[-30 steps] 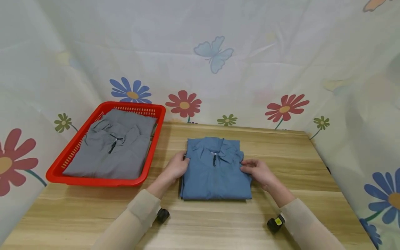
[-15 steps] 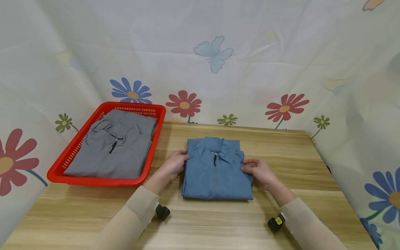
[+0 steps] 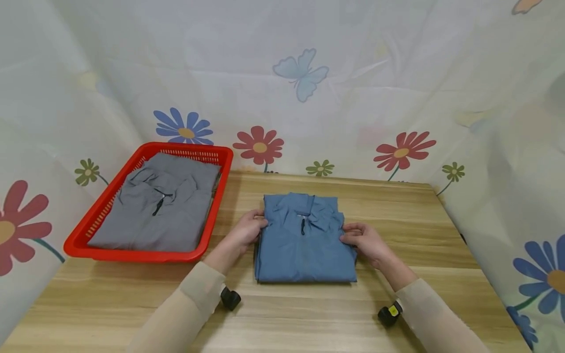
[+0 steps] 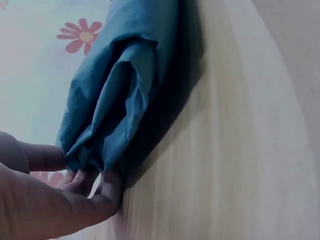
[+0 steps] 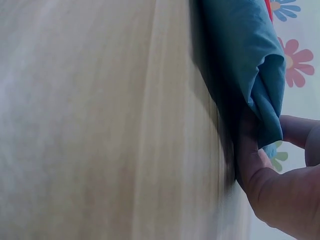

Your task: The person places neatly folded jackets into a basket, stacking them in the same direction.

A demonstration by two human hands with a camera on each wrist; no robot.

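Note:
A blue zip jacket, folded into a neat square, lies on the table with its collar at the far side and a black zipper pull at the neck. At its left edge my left hand pinches the folded layers; in the left wrist view the thumb is on top and the fingers are tucked beneath. The opposite edge is pinched by my right hand, and the right wrist view shows fingers under the fabric with the thumb above. Both fingertips are partly hidden by the cloth.
To the left stands a red plastic basket with slatted sides, holding a folded grey zip garment. The wooden table meets a flower-printed cloth backdrop at the back and sides.
My left hand has shifted slightly up along the jacket's left edge, its fingers regripping. The jacket and my right hand stay nearly in place.

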